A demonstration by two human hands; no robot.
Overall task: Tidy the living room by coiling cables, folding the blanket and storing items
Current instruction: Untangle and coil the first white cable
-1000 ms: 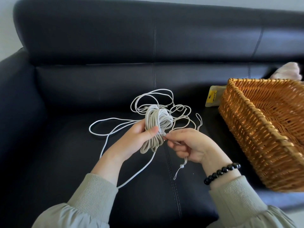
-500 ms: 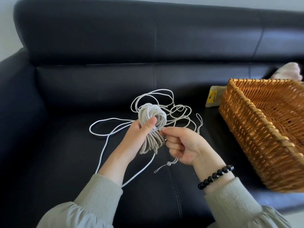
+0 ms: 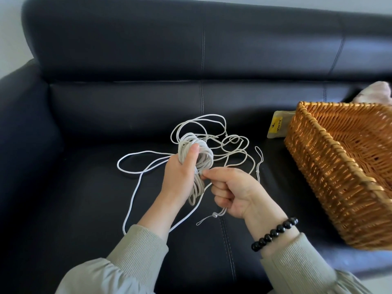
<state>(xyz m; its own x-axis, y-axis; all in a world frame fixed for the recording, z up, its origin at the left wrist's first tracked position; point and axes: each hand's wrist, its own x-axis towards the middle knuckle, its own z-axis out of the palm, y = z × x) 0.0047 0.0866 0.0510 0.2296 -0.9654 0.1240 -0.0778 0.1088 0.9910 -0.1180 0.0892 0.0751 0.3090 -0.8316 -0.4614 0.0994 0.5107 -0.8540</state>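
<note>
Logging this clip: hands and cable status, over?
Left hand grips the coiled pale grey cable bundle. Right hand pinches it. Loose white loops tangled on black leather sofa.

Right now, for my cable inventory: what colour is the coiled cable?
Off-white coiled cable, clearest in the head view.

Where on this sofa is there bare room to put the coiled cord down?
The left seat cushion, between the armrest and the loose cord loops, is bare. So is the visible inside of the wicker basket. The middle is crowded with loops, and the yellow packet lies beside the basket.
</note>
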